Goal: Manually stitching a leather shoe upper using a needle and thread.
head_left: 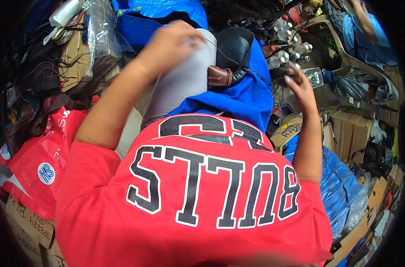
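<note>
On my lap, over blue cloth [211, 101], lies a small brown leather shoe piece [219, 76] with stitching at its edge. A rounded black leather-like piece [234, 44] rests beside it, by my knee. My left hand [178, 44] is raised above my grey trouser leg, closed and smeared by motion. A thin dark thread [227, 57] runs from it past the brown piece toward the right, where its end is lost. To the right of my lap, my right hand [301, 86] is raised with thumb and finger apart; I make out nothing held in it.
Several plastic bottles [280, 58] stand beyond my right hand, near a clear container [313, 77]. A person in light blue [375, 38] is at the far right. Red bags [46, 155] and cardboard [31, 222] crowd the left; blue plastic-wrapped goods [331, 182] and boxes [351, 133] the right.
</note>
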Demonstrator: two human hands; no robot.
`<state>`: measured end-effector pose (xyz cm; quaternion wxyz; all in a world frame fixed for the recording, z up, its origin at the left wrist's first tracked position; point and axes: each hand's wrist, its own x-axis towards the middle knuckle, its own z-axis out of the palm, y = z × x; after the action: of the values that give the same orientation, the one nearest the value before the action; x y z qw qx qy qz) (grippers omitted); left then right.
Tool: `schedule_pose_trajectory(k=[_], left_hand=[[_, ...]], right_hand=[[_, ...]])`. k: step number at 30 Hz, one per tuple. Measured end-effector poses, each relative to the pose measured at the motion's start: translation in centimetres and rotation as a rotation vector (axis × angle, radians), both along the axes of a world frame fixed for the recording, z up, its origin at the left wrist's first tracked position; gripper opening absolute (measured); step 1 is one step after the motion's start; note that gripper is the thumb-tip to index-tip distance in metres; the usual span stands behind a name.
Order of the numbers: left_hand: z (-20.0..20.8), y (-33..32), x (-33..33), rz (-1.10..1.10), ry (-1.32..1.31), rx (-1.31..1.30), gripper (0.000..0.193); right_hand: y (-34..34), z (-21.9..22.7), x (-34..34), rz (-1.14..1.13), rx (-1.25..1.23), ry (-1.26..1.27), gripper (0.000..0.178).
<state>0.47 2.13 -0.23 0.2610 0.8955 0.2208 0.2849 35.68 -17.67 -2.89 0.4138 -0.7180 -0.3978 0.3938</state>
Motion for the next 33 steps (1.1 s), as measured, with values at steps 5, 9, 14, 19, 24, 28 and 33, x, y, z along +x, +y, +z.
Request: schedule_pose_trajectory(k=[5,9,14,19,24,28,33], left_hand=[[0.7,-6.5,4.7,-0.147,0.413,-0.059,0.032],[0.3,-5.0,4.5,-0.335,0.439,-0.092,0.036],[-0.8,-4.0,4.4,-0.44,0.292,-0.224,0.038],[-0.3,-2.0,4.9,-0.381,0.292,-0.311,0.031],[-2.6,-2.2,8.8,-0.136,-0.039,-0.235,0.037],[-4.2,-3.8,10.7,-0.123,-0.015,-0.284,0.041],[-4.6,-3.8,11.4,-0.174,-0.05,-0.379,0.043]], right_hand=[[8.6,5.2,-8.4,0.442,0.004,-0.445,0.054],[9.6,4.8,-8.9,0.383,-0.142,-0.668,0.047],[8.2,2.0,-8.2,0.243,-0.125,-0.407,0.048],[7.8,2.2,-9.9,0.158,0.186,-0.597,0.044],[5.5,4.7,-10.4,0.381,0.06,-0.475,0.036],[4.9,5.6,-11.3,0.54,-0.005,-0.55,0.022],[3.5,5.7,-10.3,0.576,0.036,-0.551,0.022]])
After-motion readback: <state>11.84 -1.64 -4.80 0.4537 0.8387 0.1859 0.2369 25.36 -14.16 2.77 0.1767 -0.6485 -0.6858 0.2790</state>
